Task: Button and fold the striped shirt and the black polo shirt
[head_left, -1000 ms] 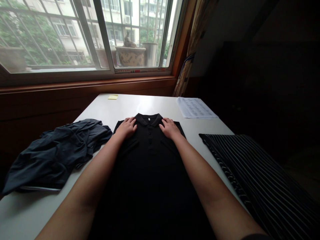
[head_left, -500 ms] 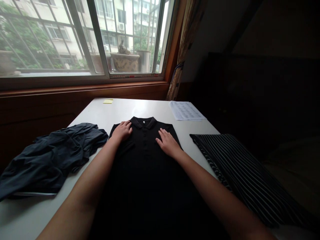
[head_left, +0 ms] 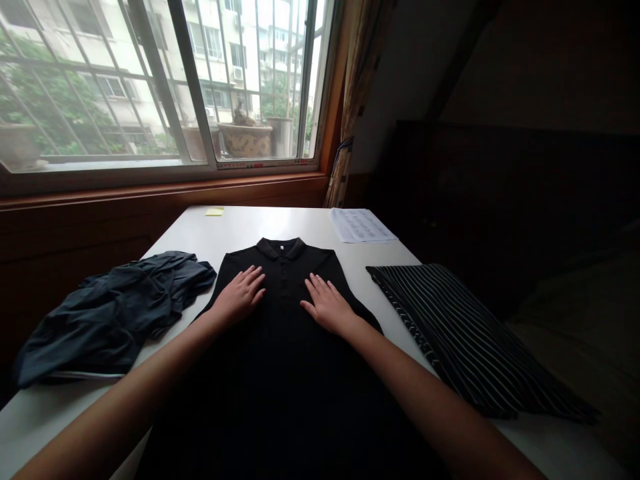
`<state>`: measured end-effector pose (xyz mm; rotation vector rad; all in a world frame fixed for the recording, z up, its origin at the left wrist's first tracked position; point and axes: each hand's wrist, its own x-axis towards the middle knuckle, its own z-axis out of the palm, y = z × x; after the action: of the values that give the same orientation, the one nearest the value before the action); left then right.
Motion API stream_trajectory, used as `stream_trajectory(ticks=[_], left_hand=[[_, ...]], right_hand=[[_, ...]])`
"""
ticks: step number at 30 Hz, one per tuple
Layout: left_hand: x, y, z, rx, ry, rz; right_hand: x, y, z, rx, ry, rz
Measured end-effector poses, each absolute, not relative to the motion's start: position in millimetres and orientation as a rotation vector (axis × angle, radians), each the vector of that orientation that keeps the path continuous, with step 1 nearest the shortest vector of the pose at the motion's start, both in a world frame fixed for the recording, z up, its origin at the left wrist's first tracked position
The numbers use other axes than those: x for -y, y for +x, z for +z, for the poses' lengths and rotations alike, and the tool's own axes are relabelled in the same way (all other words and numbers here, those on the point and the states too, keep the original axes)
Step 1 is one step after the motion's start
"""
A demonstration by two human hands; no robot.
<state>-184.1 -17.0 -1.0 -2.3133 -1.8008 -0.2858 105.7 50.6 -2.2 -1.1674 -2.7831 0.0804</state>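
A black polo shirt (head_left: 285, 353) lies face up and spread out, its collar toward the window and its lower part running to the bottom of the view. Flat on the left side of its chest rests my left hand (head_left: 239, 293), fingers apart. My right hand (head_left: 327, 305) presses on the right side of the chest, palm down with the fingers spread. Between the hands runs the buttoned placket. Neither hand grips the cloth. The hem is lost in the dark near the bottom edge.
On the white table (head_left: 240, 230), a crumpled dark grey-blue garment (head_left: 115, 313) lies at left. A black striped folded cloth (head_left: 465, 333) lies at right. Printed paper sheets (head_left: 363, 225) and a yellow sticky note (head_left: 214, 211) sit at the far edge, below the barred window (head_left: 150, 87).
Both hands have slid a little down the shirt toward me, away from the collar. The left shoulder and sleeve area now lies flatter, and the camera view has shifted slightly.
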Motion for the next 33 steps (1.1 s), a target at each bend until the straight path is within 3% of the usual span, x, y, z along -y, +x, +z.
stream_trajectory(ticks=[10,33], left_hand=[[151,-166,-7,1.706,-2.488,-0.276],[287,-165,10,1.601,-2.488,-0.074]], right_hand=[[16,149,3,2.794,-0.989,0.16],[108,275,1,2.847,-1.046,0.363]])
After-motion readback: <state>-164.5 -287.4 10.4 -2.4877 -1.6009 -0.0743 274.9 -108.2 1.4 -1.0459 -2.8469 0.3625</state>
